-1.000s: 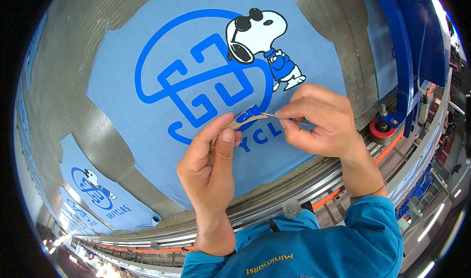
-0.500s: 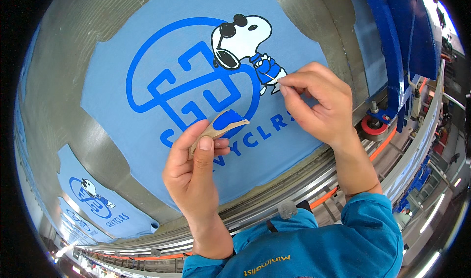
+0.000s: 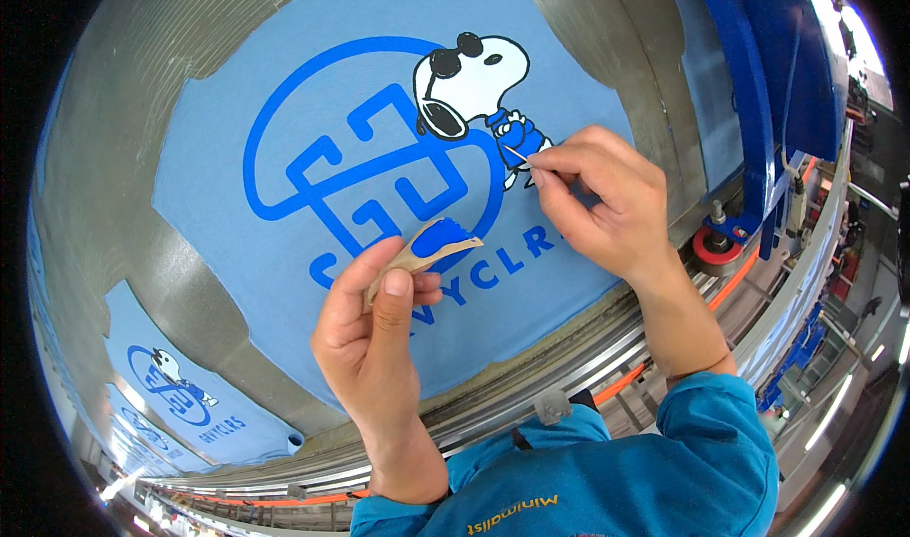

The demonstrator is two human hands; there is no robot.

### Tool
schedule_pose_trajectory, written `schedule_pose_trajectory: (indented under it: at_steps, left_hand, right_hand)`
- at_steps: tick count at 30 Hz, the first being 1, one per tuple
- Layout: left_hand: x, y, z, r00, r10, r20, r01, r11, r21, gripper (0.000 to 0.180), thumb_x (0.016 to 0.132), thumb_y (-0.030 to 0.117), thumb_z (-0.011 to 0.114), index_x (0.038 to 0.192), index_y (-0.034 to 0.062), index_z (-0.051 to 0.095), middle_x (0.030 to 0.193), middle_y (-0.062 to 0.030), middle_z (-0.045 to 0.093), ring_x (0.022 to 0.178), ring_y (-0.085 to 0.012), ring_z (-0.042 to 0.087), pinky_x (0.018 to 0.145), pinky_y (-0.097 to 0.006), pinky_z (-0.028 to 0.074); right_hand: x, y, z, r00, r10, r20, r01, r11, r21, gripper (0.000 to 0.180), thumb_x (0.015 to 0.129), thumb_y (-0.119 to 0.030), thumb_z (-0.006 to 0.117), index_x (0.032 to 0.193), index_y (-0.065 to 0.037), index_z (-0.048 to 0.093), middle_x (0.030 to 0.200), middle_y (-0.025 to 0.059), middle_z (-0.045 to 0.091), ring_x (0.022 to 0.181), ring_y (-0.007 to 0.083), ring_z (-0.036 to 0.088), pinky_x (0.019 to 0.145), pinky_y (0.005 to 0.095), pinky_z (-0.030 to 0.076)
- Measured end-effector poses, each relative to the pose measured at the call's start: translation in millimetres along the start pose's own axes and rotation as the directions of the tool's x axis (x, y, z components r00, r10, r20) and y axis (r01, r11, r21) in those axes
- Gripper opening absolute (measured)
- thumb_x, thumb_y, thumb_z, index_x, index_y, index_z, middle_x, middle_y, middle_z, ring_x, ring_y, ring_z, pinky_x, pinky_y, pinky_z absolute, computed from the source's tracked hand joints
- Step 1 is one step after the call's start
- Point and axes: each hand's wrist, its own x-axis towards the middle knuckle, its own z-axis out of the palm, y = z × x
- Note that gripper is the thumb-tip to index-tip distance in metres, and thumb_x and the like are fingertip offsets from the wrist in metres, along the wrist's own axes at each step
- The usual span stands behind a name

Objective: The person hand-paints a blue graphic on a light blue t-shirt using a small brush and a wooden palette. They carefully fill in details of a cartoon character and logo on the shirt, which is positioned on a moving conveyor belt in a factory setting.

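My left hand (image 3: 374,333) pinches a folded piece of brown paper (image 3: 391,273) between thumb and fingers. Bright blue ink (image 3: 442,237) coats the inside of its fold. A thin toothpick (image 3: 518,156) sits between the thumb and forefinger of my right hand (image 3: 611,205). Its tip is at the blue clothing of a printed cartoon dog (image 3: 498,68) in sunglasses; whether it touches cannot be told. Under both hands lies a light blue fabric piece (image 3: 213,158), printed with a large blue emblem (image 3: 327,193) and lettering. My left hand hides some letters.
The fabric lies on a grey metal-looking table (image 3: 133,196). Similar printed pieces (image 3: 204,409) lie along it to the left. A blue machine frame (image 3: 791,72) with a red roller (image 3: 718,247) stands at the right. Metal rails (image 3: 493,418) run along the near edge.
The toothpick and my right hand have shifted slightly left across the dog's clothing. My left hand still holds the inked paper in nearly the same place. The view has shifted slightly.
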Motion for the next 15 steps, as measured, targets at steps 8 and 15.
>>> schedule_pose_trajectory:
  at_steps: [8, 15]
  left_hand:
    - [0.1, -1.6, 0.4, 1.0, -0.005, -0.013, 0.005, 0.999, -0.031, 0.027, 0.103, 0.009, 0.063, 0.126, -0.0045, 0.066, 0.101, -0.0157, 0.075, 0.088, -0.0193, 0.073, 0.074, -0.031, 0.061]
    - [-0.4, -1.5, 0.7, 1.0, 0.007, -0.004, -0.007, 1.0, -0.009, 0.027, 0.104, 0.009, 0.062, 0.128, -0.0041, 0.066, 0.102, -0.0152, 0.074, 0.088, -0.019, 0.073, 0.073, -0.03, 0.061]
  right_hand:
    - [0.4, -1.4, 0.7, 1.0, 0.011, -0.001, -0.011, 1.0, -0.009, 0.016, 0.078, 0.003, 0.076, 0.093, -0.001, 0.072, 0.078, 0.0077, 0.065, 0.067, 0.0202, 0.064, 0.059, 0.0311, 0.05]
    - [0.1, -1.5, -0.5, 1.0, 0.029, 0.01, -0.029, 1.0, -0.001, 0.016, 0.078, 0.003, 0.076, 0.093, -0.002, 0.072, 0.078, 0.0076, 0.065, 0.067, 0.0205, 0.064, 0.06, 0.032, 0.05]
